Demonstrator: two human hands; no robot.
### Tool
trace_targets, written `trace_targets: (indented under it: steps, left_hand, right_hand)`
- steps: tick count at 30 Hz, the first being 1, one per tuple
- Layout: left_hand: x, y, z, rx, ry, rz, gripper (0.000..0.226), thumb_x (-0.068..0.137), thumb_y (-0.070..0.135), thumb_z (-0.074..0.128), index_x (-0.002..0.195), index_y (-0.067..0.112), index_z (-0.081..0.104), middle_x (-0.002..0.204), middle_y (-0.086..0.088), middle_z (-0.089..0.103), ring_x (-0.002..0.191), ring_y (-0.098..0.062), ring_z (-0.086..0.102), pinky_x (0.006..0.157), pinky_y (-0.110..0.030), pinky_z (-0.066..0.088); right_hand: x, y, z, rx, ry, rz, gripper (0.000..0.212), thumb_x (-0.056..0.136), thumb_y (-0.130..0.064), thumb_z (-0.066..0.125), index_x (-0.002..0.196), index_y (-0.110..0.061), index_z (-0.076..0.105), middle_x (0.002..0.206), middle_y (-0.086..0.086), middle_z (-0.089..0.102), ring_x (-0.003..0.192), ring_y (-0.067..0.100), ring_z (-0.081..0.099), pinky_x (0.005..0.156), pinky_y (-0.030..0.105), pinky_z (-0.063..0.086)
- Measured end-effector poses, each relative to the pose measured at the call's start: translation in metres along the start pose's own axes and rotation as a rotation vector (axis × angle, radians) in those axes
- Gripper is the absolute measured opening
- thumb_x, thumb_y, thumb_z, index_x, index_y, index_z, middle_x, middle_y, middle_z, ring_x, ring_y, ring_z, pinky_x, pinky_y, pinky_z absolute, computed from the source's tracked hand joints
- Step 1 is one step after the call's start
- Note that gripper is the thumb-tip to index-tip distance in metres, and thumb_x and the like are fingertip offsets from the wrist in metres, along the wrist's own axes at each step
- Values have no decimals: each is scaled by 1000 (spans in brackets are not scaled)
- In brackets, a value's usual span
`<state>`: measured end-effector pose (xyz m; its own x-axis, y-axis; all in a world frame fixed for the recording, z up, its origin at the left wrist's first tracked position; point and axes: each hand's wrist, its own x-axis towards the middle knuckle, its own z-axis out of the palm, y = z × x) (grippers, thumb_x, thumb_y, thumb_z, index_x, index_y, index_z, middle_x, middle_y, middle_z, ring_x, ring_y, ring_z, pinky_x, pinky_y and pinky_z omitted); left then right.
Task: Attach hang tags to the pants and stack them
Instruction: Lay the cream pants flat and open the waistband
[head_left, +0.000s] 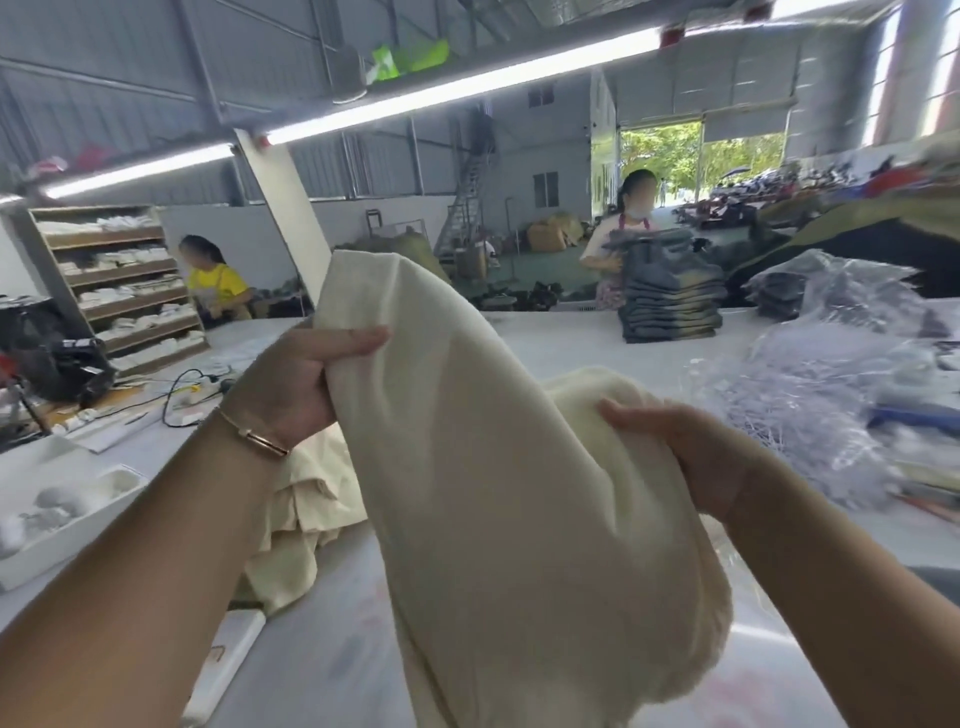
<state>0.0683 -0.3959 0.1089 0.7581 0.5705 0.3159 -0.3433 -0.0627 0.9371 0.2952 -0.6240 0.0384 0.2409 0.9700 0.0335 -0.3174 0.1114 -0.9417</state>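
I hold a pair of cream pants (498, 467) up over the white table (571, 338). My left hand (306, 379) grips the upper left edge of the cloth, thumb on top. My right hand (691, 457) grips the cloth's right side, its fingers curled into the fabric. The cloth hangs down in front of me and covers the middle of the table. More cream pants (306, 509) lie in a heap on the table below my left hand. No hang tag shows on the cloth.
A white tray (67, 514) of small pieces sits at the left. Cables (176, 395) and a black machine (62, 364) lie behind the tray. A stack of dark jeans (670, 301) stands at the far side, a person behind it. Clear plastic bags (831, 395) pile up at the right.
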Motion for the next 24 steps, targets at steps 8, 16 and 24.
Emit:
trace_targets:
  steps: [8, 16, 24]
  left_hand:
    - [-38, 7, -35, 128, -2, 65, 41, 80, 5, 59, 116, 21, 70, 112, -7, 72, 100, -18, 69, 88, -28, 56]
    - [-56, 17, -41, 119, 89, 218, 38, 81, -5, 52, 99, 18, 77, 97, 1, 76, 94, -12, 70, 77, -22, 57]
    - [-64, 63, -22, 920, 455, 477, 27, 73, 44, 62, 94, 28, 65, 109, 1, 64, 101, -4, 57, 93, -22, 46]
  right_hand:
    - [-29, -10, -7, 147, 27, -365, 31, 76, -30, 70, 96, -7, 76, 87, 11, 75, 79, 23, 73, 65, 33, 59]
    - [-19, -33, 24, 13, 76, -419, 31, 86, -25, 50, 97, -9, 73, 82, 8, 72, 72, 20, 71, 65, 33, 59]
    - [-20, -67, 50, -33, 121, -483, 22, 76, -16, 62, 96, -6, 66, 83, 8, 73, 75, 21, 72, 65, 33, 58]
